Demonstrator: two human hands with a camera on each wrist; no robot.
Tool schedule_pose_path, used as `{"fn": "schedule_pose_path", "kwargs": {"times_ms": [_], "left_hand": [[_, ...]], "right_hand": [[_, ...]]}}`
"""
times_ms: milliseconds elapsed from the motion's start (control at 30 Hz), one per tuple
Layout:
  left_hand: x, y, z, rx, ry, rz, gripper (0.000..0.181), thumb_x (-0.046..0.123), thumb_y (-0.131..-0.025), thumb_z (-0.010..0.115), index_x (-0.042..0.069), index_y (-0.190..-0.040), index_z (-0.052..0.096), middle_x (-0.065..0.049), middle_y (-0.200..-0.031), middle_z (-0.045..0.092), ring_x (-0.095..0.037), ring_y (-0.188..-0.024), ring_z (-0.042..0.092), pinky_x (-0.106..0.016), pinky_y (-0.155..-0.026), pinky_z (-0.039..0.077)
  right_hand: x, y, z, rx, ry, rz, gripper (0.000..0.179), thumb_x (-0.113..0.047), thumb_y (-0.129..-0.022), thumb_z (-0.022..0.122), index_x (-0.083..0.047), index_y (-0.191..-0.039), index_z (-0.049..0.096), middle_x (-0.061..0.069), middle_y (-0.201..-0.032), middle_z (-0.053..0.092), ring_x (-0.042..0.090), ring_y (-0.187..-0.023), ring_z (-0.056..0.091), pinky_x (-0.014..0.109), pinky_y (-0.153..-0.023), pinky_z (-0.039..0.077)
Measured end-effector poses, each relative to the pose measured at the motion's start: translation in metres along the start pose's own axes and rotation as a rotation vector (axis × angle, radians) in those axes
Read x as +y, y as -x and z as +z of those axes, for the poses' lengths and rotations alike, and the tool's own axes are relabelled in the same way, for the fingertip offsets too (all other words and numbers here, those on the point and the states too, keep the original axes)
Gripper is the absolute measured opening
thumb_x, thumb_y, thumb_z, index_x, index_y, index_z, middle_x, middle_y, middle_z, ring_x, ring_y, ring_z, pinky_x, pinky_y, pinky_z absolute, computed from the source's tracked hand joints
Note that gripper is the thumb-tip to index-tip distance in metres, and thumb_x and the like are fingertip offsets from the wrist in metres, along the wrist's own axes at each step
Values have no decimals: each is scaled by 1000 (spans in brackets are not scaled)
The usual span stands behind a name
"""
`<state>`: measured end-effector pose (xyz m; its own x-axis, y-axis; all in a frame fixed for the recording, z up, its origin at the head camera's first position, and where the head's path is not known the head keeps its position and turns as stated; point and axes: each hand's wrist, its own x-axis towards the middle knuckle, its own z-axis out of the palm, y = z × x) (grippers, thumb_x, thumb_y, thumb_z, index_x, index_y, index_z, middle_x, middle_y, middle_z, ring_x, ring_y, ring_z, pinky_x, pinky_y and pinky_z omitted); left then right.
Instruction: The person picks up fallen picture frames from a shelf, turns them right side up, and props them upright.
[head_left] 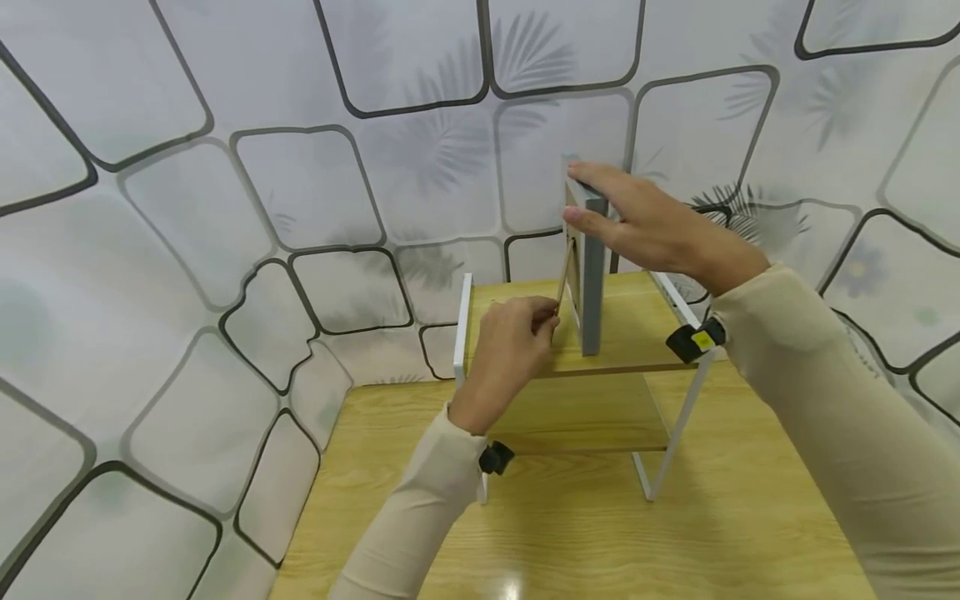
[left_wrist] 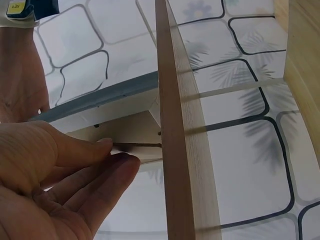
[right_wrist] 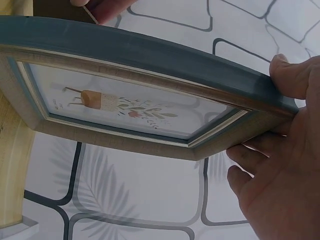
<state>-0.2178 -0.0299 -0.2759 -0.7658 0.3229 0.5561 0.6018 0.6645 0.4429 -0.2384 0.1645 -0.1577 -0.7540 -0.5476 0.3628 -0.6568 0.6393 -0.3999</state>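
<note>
A picture frame point(head_left: 592, 275) with grey-blue edges stands upright on the top board point(head_left: 637, 321) of a small wood-and-white-metal shelf. Its front, in the right wrist view, holds a print point(right_wrist: 125, 105) of plants in a legged pot. My right hand point(head_left: 652, 221) grips the frame's upper end, thumb on one side and fingers on the other. Low behind the frame, my left hand point(head_left: 506, 346) pinches the thin brown stand leg point(head_left: 564, 279) angled out from its back. In the left wrist view, thumb and fingertips meet on this leg point(left_wrist: 137, 145), close to the board's edge point(left_wrist: 177, 125).
A lower board point(head_left: 577, 412) spans the shelf under the top one, and white metal legs point(head_left: 678, 425) rest on the wood-grain table point(head_left: 585, 533). Patterned wall covering point(head_left: 420, 183) rises behind the shelf and along the left side.
</note>
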Motion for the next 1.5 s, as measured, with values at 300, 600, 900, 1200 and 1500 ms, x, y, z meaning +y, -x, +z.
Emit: {"fn": "schedule_pose_path", "kwargs": {"times_ms": [300, 600, 900, 1200, 1500], "left_hand": [[-10, 4, -7, 38, -43, -5, 17, 3, -96, 69, 3, -110, 78, -8, -100, 77, -21, -90, 74, -35, -82, 59], [-20, 7, -13, 77, -68, -19, 20, 0, -96, 66, 5, -110, 79, -7, -98, 78, -23, -91, 74, -39, -84, 59], [-27, 8, -19, 98, -63, -38, 20, -5, -93, 67, 6, -105, 80, -8, -96, 78, -23, -89, 75, -39, -82, 59], [-32, 11, -21, 86, -69, -57, 18, -5, -92, 69, 2, -106, 78, -10, -97, 77, -24, -85, 75, -39, -79, 61], [-32, 14, -20, 83, -70, -52, 19, -5, -93, 68, 0, -109, 77, -12, -96, 77, -25, -82, 75, -36, -75, 61]], "right_hand": [[-6, -8, 4, -24, 28, 9, 69, -40, -109, 44, -2, -161, 18, 19, -167, 16, 33, -154, 11, 52, -124, 11], [-11, -18, 10, -26, 52, -32, 68, -34, -109, 47, 5, -158, 22, 24, -164, 20, 37, -154, 13, 51, -124, 12], [-17, -26, 16, -28, 74, -50, 64, -30, -109, 49, 6, -156, 26, 25, -163, 24, 38, -152, 17, 51, -123, 16], [-20, -33, 24, -47, 72, -57, 65, -30, -109, 49, 7, -156, 25, 24, -163, 22, 36, -153, 15, 50, -124, 13], [-23, -38, 29, -54, 77, -66, 66, -31, -108, 48, 7, -157, 24, 23, -164, 21, 35, -154, 14, 49, -124, 13]]}}
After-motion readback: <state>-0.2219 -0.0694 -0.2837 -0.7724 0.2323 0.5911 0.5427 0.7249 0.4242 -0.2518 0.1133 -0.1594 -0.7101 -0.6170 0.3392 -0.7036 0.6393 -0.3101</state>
